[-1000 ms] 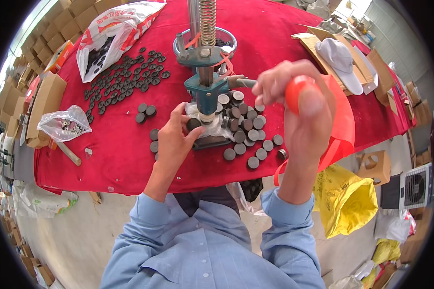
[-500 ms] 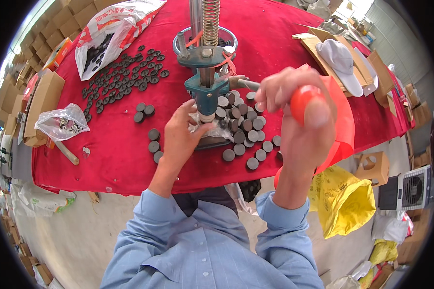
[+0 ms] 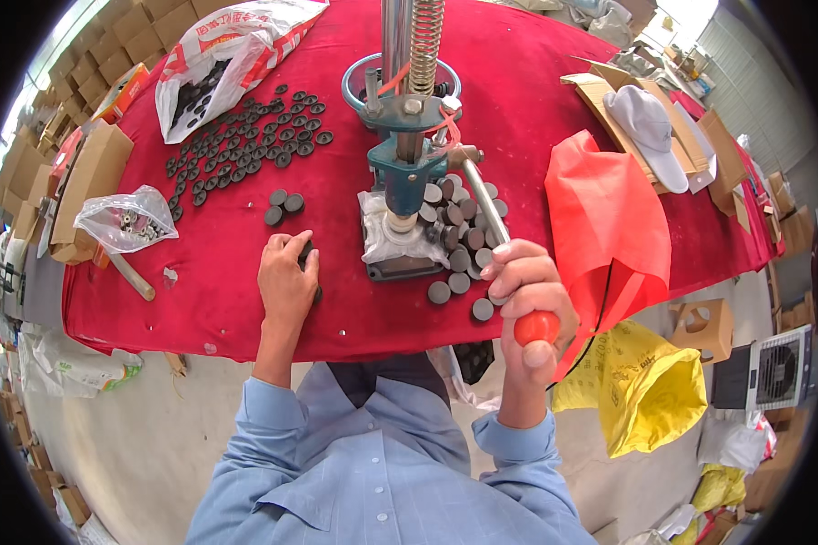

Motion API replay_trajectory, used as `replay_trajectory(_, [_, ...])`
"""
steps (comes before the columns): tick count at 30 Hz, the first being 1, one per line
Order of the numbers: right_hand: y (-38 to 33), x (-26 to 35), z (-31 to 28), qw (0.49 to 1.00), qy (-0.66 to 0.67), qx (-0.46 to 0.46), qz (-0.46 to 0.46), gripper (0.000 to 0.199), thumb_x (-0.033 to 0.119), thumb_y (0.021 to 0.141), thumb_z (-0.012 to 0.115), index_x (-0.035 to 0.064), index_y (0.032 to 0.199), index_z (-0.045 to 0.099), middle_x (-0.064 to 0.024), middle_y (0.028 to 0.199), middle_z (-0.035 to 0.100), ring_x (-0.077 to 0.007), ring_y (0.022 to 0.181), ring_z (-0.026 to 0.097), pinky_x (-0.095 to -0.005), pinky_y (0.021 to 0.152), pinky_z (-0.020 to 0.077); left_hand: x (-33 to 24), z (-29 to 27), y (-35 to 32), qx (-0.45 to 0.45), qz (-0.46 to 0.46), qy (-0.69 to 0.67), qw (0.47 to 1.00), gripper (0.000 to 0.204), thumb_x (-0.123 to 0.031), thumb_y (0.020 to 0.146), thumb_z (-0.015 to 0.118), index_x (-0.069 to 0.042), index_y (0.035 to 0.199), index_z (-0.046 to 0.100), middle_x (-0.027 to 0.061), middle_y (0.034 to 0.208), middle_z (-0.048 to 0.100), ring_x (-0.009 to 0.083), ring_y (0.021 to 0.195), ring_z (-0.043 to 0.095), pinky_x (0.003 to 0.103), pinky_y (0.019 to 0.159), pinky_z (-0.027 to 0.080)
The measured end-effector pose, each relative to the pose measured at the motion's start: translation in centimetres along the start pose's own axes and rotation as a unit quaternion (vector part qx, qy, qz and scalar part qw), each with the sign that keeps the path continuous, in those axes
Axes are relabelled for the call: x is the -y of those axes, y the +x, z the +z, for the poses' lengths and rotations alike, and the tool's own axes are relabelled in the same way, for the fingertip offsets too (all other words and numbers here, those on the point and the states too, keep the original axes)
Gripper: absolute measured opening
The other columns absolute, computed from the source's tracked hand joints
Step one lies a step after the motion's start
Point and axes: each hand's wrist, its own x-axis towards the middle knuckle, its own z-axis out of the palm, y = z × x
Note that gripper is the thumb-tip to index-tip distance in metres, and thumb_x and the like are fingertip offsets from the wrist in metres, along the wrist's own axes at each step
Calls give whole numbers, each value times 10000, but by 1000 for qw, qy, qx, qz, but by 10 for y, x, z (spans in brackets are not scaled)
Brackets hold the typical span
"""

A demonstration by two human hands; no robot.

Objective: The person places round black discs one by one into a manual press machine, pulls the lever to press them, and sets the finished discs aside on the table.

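A blue hand press [image 3: 407,173] with a spring column stands on the red table [image 3: 200,309]. My right hand [image 3: 529,300] grips the orange knob [image 3: 536,327] of its metal lever [image 3: 483,195], pulled low toward me. My left hand [image 3: 286,277] rests palm down on dark round discs [image 3: 307,257] left of the press base. Several grey-black discs [image 3: 459,259] lie around the base on the right. Two more discs [image 3: 282,207] sit just beyond my left hand.
A spread of dark discs [image 3: 245,145] and a white plastic bag [image 3: 218,64] lie at the back left. A clear bag of small parts [image 3: 127,222], cardboard boxes [image 3: 91,177], a red bag [image 3: 609,227], a white cap [image 3: 650,127] and a yellow bag [image 3: 641,391] surround the work area.
My right hand has pulled the lever knob down and toward me. My left hand has moved away from the press base to the discs on its left.
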Motion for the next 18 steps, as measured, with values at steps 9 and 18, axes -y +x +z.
replay_trajectory(9, [98,16,4,997,40,41,47,455,437,978,610,-7,881,630,-89,841,636,-197,830,620,-350,793,515,-68,16,18,4,55,-219,974,607,-75,783,858,0,1336,617,126,989,716,245,832,699,364,751,566])
replay_trajectory(18, [130,22,10,991,49,31,118,376,340,1003,570,-1,858,635,-41,777,633,-107,725,590,-271,688,474,-101,43,27,9,85,-229,970,664,-75,757,877,-24,1337,559,107,962,708,242,779,660,382,708,553])
